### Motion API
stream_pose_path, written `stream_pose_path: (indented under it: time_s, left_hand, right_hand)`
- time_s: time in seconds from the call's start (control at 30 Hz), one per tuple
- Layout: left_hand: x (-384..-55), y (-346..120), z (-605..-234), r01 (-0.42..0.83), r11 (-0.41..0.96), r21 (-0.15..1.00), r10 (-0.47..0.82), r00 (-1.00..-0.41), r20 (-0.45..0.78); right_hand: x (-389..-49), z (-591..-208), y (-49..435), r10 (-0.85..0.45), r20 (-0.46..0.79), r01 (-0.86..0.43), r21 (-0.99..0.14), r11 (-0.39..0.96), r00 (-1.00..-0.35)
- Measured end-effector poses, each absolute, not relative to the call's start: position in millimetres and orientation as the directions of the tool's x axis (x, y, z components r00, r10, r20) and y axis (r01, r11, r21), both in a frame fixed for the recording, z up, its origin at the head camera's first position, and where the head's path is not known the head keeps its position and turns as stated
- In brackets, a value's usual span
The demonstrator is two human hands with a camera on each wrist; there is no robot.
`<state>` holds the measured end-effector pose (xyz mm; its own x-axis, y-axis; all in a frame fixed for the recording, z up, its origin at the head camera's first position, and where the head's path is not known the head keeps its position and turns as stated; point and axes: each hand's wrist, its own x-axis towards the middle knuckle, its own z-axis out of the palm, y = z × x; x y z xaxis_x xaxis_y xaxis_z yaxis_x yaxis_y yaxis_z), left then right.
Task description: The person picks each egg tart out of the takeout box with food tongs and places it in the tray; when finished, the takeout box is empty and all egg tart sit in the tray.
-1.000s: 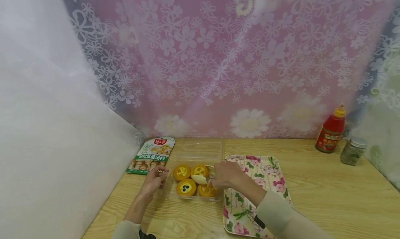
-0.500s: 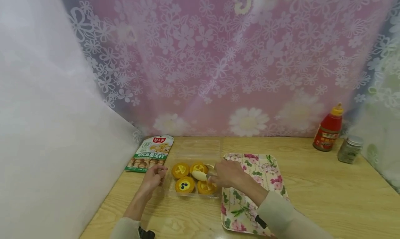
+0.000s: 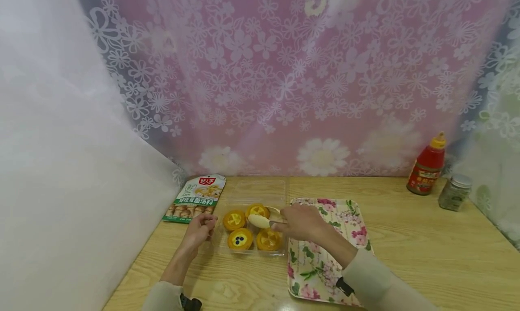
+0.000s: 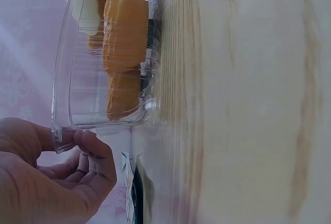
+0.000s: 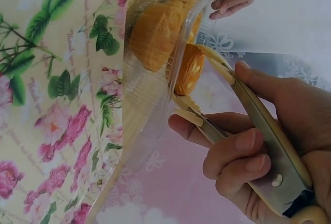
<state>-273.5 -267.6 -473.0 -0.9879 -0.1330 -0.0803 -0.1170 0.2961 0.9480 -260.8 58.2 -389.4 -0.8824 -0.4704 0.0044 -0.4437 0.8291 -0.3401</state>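
My right hand (image 3: 302, 220) grips tongs (image 5: 264, 120) with cream-coloured tips. In the right wrist view those tips lie on either side of an egg tart (image 5: 189, 71), which stands tilted at the rim of a clear plastic box (image 3: 260, 253). From the head view, this is the tart at the back right, partly covered by one tip. Three more tarts sit in the box: a back left one (image 3: 234, 220), one with dark berries (image 3: 239, 240) and a front right one (image 3: 268, 241). The fingers and thumb of my left hand (image 4: 62, 177) pinch the box's left rim.
A flower-patterned tray (image 3: 298, 257) lies just right of the box. Behind my left hand is a soup seasoning packet (image 3: 195, 198). A red sauce bottle (image 3: 426, 166) and a small glass jar (image 3: 455, 193) stand at the far right, and a floral curtain hangs behind.
The back right tart has shifted away from the front tarts along with the tongs. My right hand has moved slightly right, uncovering the front right tart. The left hand keeps its place on the rim.
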Motion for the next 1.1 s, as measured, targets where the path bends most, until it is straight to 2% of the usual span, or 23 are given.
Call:
stream_pose_path:
  time_s: [0.43, 0.6, 0.93, 1.1]
  left_hand:
    - [-273, -267, -472, -0.132, 0.296, 0.946, -0.142, -0.986, -0.093]
    - [-273, -268, -472, -0.132, 0.303, 0.944, -0.142, -0.986, -0.092]
    - [-272, -267, -470, -0.131, 0.302, 0.944, -0.130, -0.987, -0.095]
    - [-271, -266, -469, -0.131, 0.306, 0.943, -0.125, -0.987, -0.096]
  right_hand:
    - [-251, -373, 81, -0.444, 0.041, -0.429, -0.353, 0.832, -0.895]
    - [-247, -367, 94, -0.454, 0.093, -0.458, -0.320, 0.829, -0.886]
    - [-243, -366, 120, -0.411, 0.071, -0.404, -0.394, 0.826, -0.909]
    - [-243, -367, 135, -0.380, 0.075, -0.379, -0.384, 0.842, -0.922]
